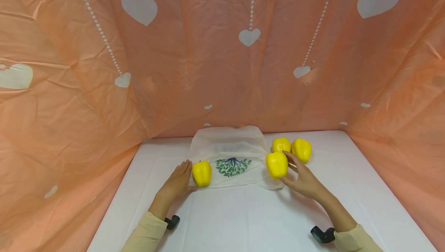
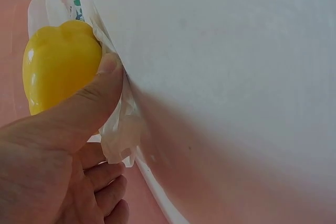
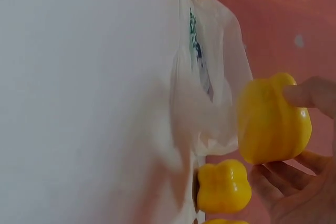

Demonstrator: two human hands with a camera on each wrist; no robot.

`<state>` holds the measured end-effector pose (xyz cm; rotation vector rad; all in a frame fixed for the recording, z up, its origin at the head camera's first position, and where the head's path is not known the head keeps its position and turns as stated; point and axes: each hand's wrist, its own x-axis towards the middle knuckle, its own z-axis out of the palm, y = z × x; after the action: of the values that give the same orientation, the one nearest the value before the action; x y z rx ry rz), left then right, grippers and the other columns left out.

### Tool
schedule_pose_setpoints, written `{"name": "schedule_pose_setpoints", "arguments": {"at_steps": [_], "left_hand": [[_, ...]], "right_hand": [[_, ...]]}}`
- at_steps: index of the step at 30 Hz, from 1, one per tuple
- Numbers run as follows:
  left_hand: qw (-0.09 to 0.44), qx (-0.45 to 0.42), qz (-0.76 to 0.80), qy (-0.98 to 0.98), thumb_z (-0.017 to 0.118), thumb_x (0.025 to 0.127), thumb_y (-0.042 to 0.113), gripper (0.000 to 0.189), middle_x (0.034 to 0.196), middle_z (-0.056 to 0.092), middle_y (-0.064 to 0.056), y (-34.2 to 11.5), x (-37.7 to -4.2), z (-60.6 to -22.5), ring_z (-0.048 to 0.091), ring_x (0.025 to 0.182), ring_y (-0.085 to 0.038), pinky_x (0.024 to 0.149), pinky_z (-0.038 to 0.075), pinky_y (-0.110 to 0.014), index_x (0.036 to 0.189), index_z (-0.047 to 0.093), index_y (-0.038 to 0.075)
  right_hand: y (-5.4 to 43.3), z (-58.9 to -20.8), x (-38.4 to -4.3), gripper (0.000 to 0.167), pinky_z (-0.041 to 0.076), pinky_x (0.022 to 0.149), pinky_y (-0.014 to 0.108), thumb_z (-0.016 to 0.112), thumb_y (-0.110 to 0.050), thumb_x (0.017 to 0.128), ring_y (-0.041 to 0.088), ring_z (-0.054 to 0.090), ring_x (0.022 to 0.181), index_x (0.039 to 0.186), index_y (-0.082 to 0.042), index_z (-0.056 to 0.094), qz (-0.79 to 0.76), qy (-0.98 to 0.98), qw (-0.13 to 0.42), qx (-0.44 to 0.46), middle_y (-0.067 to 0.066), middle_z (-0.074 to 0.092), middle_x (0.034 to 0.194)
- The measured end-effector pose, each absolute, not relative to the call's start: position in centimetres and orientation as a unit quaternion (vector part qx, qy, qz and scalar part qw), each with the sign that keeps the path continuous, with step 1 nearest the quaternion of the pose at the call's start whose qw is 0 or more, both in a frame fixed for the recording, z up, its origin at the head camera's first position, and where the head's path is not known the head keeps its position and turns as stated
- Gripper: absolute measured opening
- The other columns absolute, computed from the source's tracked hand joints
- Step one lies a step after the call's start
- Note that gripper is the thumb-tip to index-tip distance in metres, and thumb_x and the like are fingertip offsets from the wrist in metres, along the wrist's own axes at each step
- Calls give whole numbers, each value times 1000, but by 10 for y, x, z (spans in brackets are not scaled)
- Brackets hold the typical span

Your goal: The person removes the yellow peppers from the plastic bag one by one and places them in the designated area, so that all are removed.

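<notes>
A pale translucent bag (image 1: 238, 144) printed with a leafy tree lies flat on the white table. On its left end sits a yellow bell pepper (image 1: 202, 173). Beside that pepper rests my left hand (image 1: 178, 180), its fingers extended and the thumb (image 2: 94, 95) by the pepper and the bag's edge. My right hand (image 1: 303, 176) holds a second yellow bell pepper (image 3: 273, 119) between thumb and fingers, over the bag's right end. Just behind it are two more yellow bell peppers, one nearer the bag (image 1: 281, 144) and one farther right (image 1: 301, 150).
An orange sheet (image 1: 222, 70) with white hearts hangs behind and on both sides of the white table (image 1: 229, 217). Each wrist wears a dark camera mount, one left (image 1: 172, 222) and one right (image 1: 322, 235).
</notes>
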<state>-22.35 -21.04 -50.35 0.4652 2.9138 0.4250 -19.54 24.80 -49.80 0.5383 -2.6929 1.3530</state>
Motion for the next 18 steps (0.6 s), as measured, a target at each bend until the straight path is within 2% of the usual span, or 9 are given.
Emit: {"name": "schedule_pose_setpoints", "arguments": {"at_steps": [18], "left_hand": [[82, 162, 137, 974, 83, 96, 25, 96, 171, 23, -34, -210, -226, -503, 21, 161, -47, 134, 16, -55, 160, 27, -18]], "right_hand": [[273, -506, -194, 88, 38, 117, 65, 82, -11, 94, 55, 42, 147, 163, 2, 27, 445, -882, 37, 152, 32, 35, 164]]}}
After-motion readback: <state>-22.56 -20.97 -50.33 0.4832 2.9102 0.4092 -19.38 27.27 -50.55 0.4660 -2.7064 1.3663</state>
